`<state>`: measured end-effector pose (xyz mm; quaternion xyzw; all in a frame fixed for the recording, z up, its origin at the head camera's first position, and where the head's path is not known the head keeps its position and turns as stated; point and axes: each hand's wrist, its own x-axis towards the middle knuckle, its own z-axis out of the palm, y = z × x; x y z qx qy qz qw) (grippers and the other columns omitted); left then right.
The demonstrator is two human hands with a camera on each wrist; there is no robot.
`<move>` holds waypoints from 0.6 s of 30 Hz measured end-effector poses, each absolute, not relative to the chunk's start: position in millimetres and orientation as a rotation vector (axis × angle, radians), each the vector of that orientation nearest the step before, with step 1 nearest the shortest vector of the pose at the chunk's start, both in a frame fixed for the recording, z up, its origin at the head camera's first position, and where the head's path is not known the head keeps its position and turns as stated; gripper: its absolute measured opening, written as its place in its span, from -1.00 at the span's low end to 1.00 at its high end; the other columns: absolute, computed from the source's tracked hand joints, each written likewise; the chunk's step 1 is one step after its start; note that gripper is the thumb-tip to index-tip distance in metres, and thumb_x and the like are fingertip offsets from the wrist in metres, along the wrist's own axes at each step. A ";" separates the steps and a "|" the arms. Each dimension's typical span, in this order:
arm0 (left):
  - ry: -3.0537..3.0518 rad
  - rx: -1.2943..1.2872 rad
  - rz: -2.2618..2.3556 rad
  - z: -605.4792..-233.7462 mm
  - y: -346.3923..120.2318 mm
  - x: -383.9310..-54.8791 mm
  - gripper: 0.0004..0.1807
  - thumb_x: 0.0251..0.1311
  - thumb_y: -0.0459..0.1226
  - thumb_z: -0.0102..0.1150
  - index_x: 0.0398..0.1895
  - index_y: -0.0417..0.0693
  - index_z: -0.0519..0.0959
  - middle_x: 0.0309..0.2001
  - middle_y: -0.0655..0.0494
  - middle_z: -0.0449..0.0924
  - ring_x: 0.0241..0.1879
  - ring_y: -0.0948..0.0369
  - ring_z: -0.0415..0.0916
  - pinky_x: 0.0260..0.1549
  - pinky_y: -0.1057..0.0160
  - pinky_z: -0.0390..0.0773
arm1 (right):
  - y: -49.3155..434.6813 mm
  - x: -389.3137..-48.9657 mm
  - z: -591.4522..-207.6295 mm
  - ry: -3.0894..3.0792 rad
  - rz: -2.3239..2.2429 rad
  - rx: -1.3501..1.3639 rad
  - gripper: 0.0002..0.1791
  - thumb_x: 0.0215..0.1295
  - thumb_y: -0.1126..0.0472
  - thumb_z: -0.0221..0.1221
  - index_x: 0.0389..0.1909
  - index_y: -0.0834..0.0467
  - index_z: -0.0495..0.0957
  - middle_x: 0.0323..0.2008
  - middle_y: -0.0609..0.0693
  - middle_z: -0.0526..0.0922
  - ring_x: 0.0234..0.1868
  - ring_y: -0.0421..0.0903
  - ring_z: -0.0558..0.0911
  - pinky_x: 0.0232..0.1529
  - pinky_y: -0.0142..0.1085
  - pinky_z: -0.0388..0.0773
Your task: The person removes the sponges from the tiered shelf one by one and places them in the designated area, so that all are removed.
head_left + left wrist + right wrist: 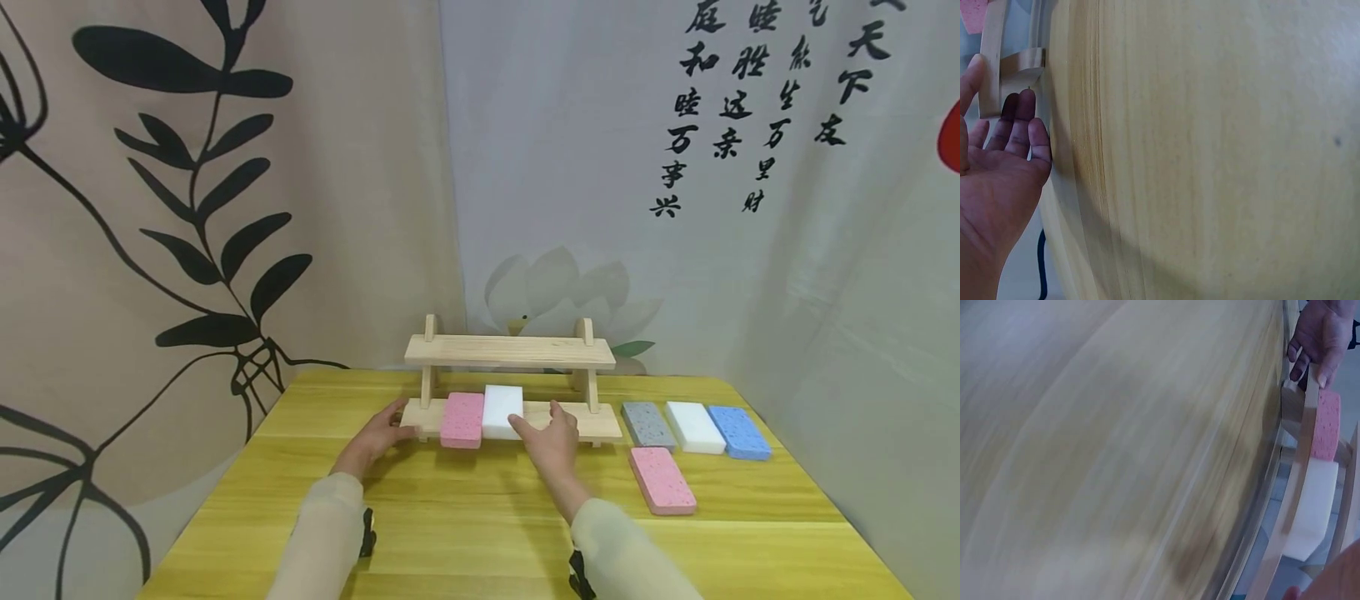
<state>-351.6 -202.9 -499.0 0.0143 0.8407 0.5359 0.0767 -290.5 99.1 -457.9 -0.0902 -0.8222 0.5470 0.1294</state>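
A two-tier wooden rack (pixel 510 352) stands at the back of the table. On its lower board a pink sponge (pixel 462 420) and a white sponge (pixel 502 412) lie side by side. My left hand (pixel 377 435) holds the left end of that board, thumb on it and the other fingers lower down, as the left wrist view shows. My right hand (pixel 552 442) is spread over the board's right part, thumb at the right edge of the white sponge. Only a blurred bit of the right hand (pixel 1335 581) enters the right wrist view.
Right of the rack lie a grey sponge (pixel 648 425), another white sponge (pixel 694 427) and a blue sponge (pixel 739 432) in a row. A second pink sponge (pixel 663 481) lies in front of them. Printed curtains (pixel 360 208) hang behind the wooden table (pixel 450 533).
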 end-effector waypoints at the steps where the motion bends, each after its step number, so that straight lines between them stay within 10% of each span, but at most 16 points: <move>1: 2.517 0.042 1.607 -499.3 -203.1 -351.9 -0.11 0.28 -0.18 0.29 0.58 -0.08 0.03 0.35 -0.35 0.24 0.26 -0.18 0.31 0.21 -0.22 0.30 | 95.4 -291.0 -458.8 -2.396 1.570 -0.268 0.01 0.13 -0.08 0.41 0.43 0.39 0.19 0.33 0.39 0.22 0.31 0.32 0.29 0.29 0.11 0.29; 18: 2.513 0.032 1.645 -499.9 -202.4 -350.9 -0.13 0.27 -0.23 0.30 0.57 -0.09 0.06 0.32 -0.33 0.29 0.24 -0.14 0.33 0.20 -0.19 0.32 | 55.8 -298.1 -468.2 -2.438 1.440 -0.408 0.17 0.00 -0.17 0.46 0.46 0.39 0.12 0.33 0.43 0.21 0.31 0.36 0.23 0.28 0.21 0.22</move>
